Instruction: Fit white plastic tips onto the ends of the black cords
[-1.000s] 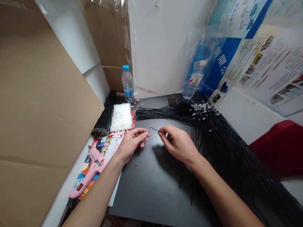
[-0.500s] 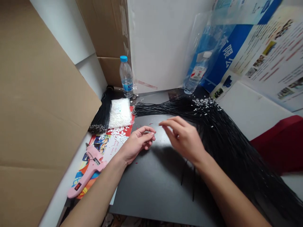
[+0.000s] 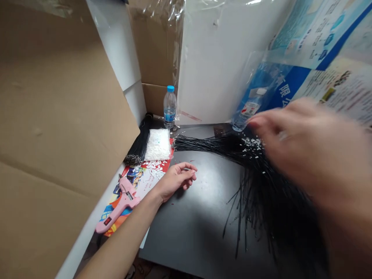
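Black cords point(image 3: 209, 142) lie near the tabletop's point(image 3: 192, 232) far edge.

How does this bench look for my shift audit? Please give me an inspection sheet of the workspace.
Surface: black work surface, partly covered by cords and papers.
Job's things: bundle of thin black cords fanned across the surface, scattered white pieces on it, bag of white pieces, second black bundle with metallic ends.
Clutter: pink glue gun on a colourful printed sheet, water bottle.
Hands: left hand open, fingers loosely curled, nothing held; right hand blurred above the cords.
Cables: no power cable seen.
Surroundings: cardboard sheet at left, printed poster at right.
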A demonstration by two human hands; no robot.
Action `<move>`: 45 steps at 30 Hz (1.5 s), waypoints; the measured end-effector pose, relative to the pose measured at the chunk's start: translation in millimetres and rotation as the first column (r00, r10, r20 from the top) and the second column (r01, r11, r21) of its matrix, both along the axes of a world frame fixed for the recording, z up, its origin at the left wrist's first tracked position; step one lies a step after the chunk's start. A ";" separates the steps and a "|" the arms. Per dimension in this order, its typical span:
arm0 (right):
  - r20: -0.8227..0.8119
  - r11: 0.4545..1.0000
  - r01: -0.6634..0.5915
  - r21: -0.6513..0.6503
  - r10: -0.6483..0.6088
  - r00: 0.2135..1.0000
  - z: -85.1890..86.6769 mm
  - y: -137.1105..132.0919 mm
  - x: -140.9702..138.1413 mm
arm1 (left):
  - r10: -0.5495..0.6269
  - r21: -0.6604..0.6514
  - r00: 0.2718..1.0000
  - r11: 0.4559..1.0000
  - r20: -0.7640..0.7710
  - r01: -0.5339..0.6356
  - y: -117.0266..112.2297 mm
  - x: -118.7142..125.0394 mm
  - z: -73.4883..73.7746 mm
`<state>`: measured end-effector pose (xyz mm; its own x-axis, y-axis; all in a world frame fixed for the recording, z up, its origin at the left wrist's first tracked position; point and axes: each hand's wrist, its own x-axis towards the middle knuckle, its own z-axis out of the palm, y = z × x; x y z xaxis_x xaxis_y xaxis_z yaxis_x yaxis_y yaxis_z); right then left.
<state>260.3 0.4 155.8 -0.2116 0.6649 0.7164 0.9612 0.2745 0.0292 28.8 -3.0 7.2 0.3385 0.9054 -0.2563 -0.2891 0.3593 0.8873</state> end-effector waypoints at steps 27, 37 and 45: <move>-0.582 0.750 -0.579 -0.322 0.326 0.745 -161.8 -9.1 -45.6 | 0.122 0.150 0.973 0.984 -0.197 -0.093 -0.7 6.4 -9.8; -0.540 0.780 -0.580 -0.236 0.391 0.745 -171.2 -4.9 -42.6 | 0.083 -0.025 0.996 0.996 -0.032 -0.084 -1.3 11.9 -12.8; -0.180 0.868 -0.496 -0.023 0.484 0.856 -166.1 -3.3 -38.2 | 0.083 -0.183 0.994 0.981 0.075 -0.068 0.3 9.3 -10.0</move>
<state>222.2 -2.9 -10.3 -0.4069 0.5530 0.7270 0.6909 0.7070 -0.1510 38.1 -2.7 -2.8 0.2972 0.8709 -0.3913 -0.3903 0.4849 0.7827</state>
